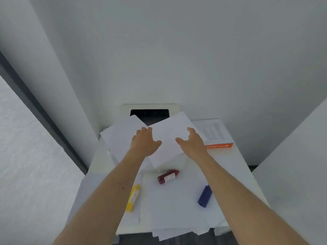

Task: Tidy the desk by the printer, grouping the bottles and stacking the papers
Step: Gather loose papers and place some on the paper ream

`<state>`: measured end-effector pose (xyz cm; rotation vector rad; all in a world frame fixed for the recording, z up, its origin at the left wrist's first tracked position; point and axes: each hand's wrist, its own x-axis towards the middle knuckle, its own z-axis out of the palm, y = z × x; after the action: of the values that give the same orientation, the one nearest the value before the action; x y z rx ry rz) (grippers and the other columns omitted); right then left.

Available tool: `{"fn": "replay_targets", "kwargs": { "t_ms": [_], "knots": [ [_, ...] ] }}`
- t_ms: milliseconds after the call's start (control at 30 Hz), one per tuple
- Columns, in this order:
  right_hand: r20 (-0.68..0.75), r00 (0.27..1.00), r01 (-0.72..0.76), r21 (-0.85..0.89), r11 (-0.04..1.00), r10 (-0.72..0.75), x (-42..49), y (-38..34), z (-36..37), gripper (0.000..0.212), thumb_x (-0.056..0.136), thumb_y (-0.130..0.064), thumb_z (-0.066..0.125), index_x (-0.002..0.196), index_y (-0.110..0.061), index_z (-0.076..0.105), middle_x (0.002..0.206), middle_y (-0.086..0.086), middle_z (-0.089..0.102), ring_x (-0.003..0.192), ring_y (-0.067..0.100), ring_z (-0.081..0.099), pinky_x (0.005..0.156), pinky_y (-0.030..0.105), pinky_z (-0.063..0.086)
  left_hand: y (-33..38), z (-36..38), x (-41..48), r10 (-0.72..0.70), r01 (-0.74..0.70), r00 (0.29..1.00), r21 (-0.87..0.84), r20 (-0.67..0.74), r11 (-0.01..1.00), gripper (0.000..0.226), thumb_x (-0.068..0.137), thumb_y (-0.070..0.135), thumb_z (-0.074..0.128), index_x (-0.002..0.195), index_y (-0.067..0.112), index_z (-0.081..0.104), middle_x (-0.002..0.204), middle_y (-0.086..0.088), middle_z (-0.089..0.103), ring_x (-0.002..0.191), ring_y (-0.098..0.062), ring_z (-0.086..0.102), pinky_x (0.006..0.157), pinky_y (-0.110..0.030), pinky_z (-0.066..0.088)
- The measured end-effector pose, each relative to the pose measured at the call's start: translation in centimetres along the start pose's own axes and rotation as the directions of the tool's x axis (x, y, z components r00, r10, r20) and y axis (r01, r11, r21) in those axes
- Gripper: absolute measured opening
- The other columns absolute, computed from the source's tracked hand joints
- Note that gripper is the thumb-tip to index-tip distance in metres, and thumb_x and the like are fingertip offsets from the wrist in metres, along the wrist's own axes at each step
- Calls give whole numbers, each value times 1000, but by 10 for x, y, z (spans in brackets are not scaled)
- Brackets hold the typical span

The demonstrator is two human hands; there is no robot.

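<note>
Both hands lay spread on a tilted white paper sheet (168,140) in front of the white printer (150,110).

The left hand (144,143) and the right hand (192,143) had their fingers wide, gripping nothing. Nearer on the white desk (238,165), over loose white papers (168,206), three bottles lay apart on their sides: a dark red bottle (168,176), a yellow bottle (133,198) and a blue bottle (205,196). An orange and white box (219,145) lay just right of the right hand.

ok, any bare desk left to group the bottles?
Bare strip on the desk right of the blue bottle, below the orange box. Elsewhere loose papers cover it, under the red bottle and yellow bottle.
</note>
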<state>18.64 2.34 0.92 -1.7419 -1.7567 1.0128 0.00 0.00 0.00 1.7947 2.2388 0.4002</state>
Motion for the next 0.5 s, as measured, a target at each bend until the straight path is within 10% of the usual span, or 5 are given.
{"fn": "replay_targets", "kwargs": {
  "t_ms": [300, 500],
  "knots": [
    [17, 955, -287, 292, 912, 295, 22, 28, 31, 60, 82, -23, 65, 131, -4, 35, 127, 11, 47, 102, 28, 58, 72, 32, 47, -17, 31, 16, -180, 176, 975, 36, 128, 984, 70, 87, 48, 56, 143, 10, 36, 148, -10, 33, 132, -30, 31, 97, -45, 39],
    [-5, 819, -504, 470, 724, 574, 25, 23, 52, 69, 83, -16, 69, 134, -4, 25, 134, 16, 36, 111, 33, 54, 90, 39, 51, -32, 46, 16, -236, 226, 967, 101, 96, 969, 76, 83, 56, 58, 143, 17, 33, 150, -12, 28, 136, -33, 25, 109, -49, 24]
  ]
}}
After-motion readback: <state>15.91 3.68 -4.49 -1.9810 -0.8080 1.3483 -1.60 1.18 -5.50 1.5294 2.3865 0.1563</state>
